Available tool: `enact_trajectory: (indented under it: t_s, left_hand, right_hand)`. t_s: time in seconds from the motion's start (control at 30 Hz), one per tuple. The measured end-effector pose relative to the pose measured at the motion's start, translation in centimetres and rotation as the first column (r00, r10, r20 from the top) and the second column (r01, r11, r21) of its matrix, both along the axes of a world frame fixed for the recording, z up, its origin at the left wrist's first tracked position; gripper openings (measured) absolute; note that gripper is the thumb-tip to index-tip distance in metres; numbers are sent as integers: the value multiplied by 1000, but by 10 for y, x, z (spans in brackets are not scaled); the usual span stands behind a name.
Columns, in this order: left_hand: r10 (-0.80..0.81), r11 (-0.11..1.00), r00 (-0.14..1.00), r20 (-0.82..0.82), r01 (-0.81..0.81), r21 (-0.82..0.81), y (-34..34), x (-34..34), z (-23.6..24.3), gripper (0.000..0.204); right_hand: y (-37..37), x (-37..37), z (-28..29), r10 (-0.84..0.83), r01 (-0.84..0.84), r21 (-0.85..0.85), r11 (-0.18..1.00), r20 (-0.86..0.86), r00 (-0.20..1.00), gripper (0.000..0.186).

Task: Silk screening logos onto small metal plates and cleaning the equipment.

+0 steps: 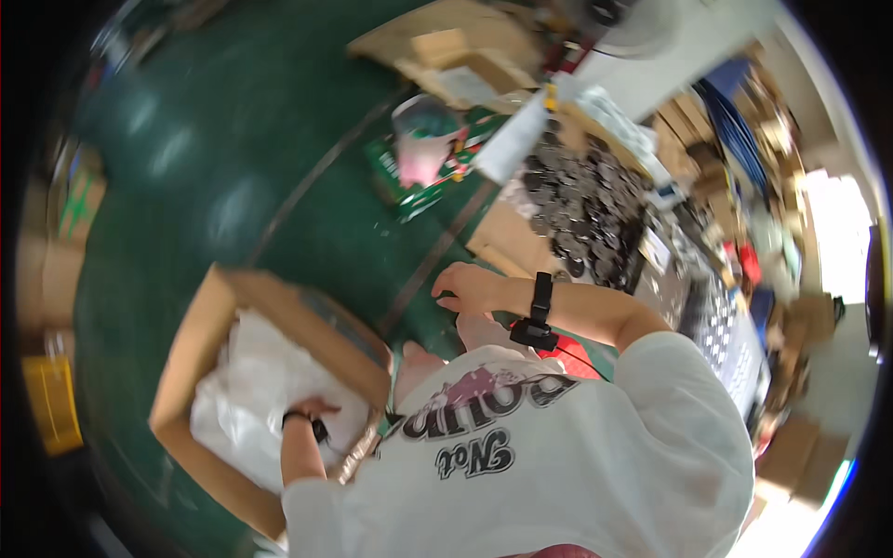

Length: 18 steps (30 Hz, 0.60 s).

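Note:
My left hand (316, 407) reaches into an open cardboard box (191, 363) at the lower left, on the white plastic bag (246, 391) inside it; its fingers look outstretched, though slightly blurred. My right hand (460, 288) hangs in mid-air near the middle, with a black strapped device on the wrist, its fingers loosely bent, apart and empty. To the right of it, many dark round discs (586, 205) are heaped on a cardboard-lined surface (507, 237).
The green floor (186, 139) spans the left and middle. A green carton with a bin (423, 139) stands ahead, near flattened cardboard (391, 46). A fan (623, 23) is at the top. Stacked boxes (791, 446) crowd the right, and a yellow crate (51, 400) sits far left.

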<state>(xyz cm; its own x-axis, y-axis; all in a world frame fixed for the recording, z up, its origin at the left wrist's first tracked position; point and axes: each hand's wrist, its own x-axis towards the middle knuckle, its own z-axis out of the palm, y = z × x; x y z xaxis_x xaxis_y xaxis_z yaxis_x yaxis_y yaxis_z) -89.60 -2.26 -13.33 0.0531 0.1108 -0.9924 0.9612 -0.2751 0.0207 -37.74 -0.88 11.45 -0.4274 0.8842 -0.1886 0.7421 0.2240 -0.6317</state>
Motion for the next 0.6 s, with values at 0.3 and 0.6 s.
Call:
enact_trajectory:
  t_s: [0.3, 0.6]
  left_hand:
    - [229, 787, 904, 360, -390, 479, 161, 48, 282, 55]
    - [-835, -19, 500, 231, -446, 895, 267, 455, 473, 43]
  right_hand:
    - [-68, 210, 50, -701, 707, -69, 704, 94, 707, 27]
    - [-52, 390, 17, -916, 907, 174, 383, -57, 398, 24]
